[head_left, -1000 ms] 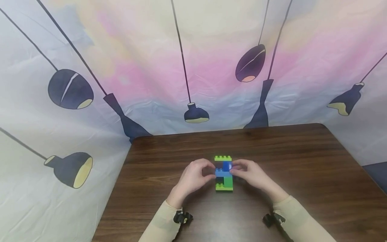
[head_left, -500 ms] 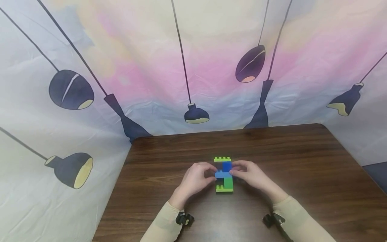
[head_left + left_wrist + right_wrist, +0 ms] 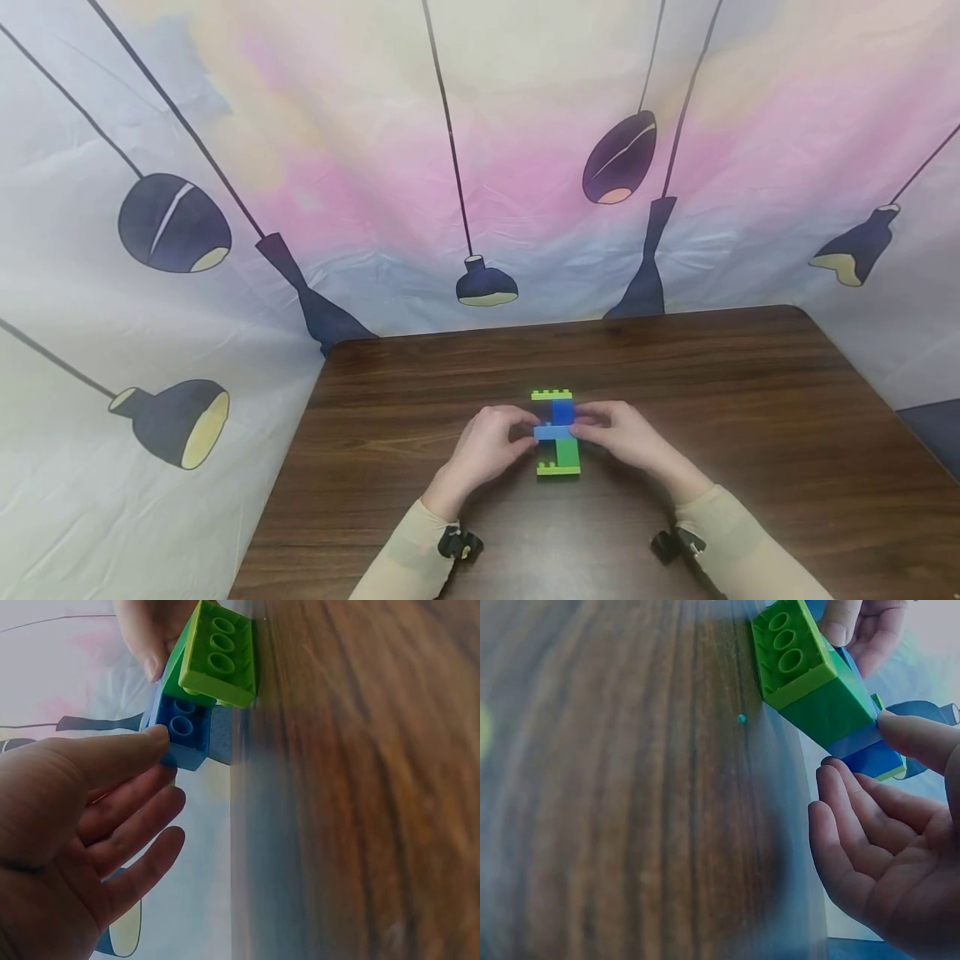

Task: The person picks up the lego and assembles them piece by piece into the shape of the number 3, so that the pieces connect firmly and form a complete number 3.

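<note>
A small build of toy building bricks is held between both hands at the middle of the table. It has a light blue brick [image 3: 553,432] across its centre, a dark blue brick [image 3: 563,411] behind, and a green brick [image 3: 567,452] in front. Lime bricks form its far end [image 3: 551,396] and near end [image 3: 558,472]. My left hand [image 3: 489,443] pinches the light blue brick's left end, thumb nearest me. On the opposite end, my right hand [image 3: 621,432] grips with thumb and fingers. Hollow undersides of the lime brick [image 3: 217,656] face the wrist cameras.
The dark wood table [image 3: 390,417] extends around the hands. Behind it hangs a cloth backdrop [image 3: 360,167] printed with lamps. Black wrist cameras sit on both cuffs, one being the left camera [image 3: 459,543].
The build has tipped and shifted very slightly in the hands, and the left hand has come a little nearer to me. The right hand looks almost unmoved.
</note>
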Tool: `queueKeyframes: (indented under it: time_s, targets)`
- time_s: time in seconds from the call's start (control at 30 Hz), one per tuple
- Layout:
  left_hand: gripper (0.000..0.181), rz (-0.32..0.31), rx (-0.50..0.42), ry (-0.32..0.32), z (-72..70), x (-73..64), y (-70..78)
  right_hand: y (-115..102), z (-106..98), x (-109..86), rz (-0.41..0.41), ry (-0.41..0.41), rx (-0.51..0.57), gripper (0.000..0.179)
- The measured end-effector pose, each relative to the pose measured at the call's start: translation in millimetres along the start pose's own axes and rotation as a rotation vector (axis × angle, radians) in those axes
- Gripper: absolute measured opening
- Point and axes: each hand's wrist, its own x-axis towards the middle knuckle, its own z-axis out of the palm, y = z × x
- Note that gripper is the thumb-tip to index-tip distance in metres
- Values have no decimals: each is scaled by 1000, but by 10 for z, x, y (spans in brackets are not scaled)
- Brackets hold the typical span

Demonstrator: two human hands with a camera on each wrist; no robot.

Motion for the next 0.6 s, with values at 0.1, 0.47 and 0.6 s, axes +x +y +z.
queueKeyframes:
  time_s: [0.1,0.47,0.6]
  targets:
    - [20,-21,1,-6,13,5,0,11,0,5,-7,1,-11,58]
    - [14,-150,-12,-44,61,-16,-15,6,6,2,-47,-53,-47,51]
    - [14,-170,-5,-45,70,-20,-18,-2,7,1,-56,-60,-45,51]
